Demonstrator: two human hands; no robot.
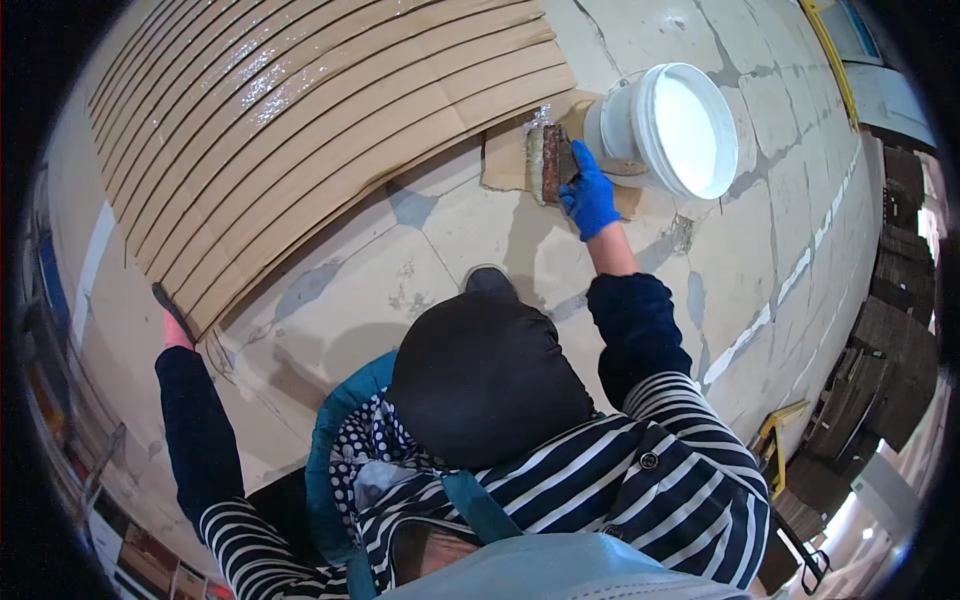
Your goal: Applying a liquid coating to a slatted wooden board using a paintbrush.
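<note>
Blue-gloved right hand [592, 197] grips a brush [552, 165] beside the bucket [652, 140]; left hand [177, 328], by cardboard [330, 130], fingers unclear.

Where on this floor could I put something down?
Bare floor lies between the cardboard sheets and the dark shoe, and right of the white bucket toward the white line. Left of the bucket is crowded: brush, right hand and cardboard scrap.

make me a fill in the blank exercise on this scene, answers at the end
1. The right hand holds the brush and wears a ____ glove.
2. The left hand is at a corner of overlapping sheets made of ____.
3. The liquid in the bucket is ____ in colour.
4. In the picture, the bucket is to the ____ of the brush.

Missing words: blue; cardboard; white; right
</note>
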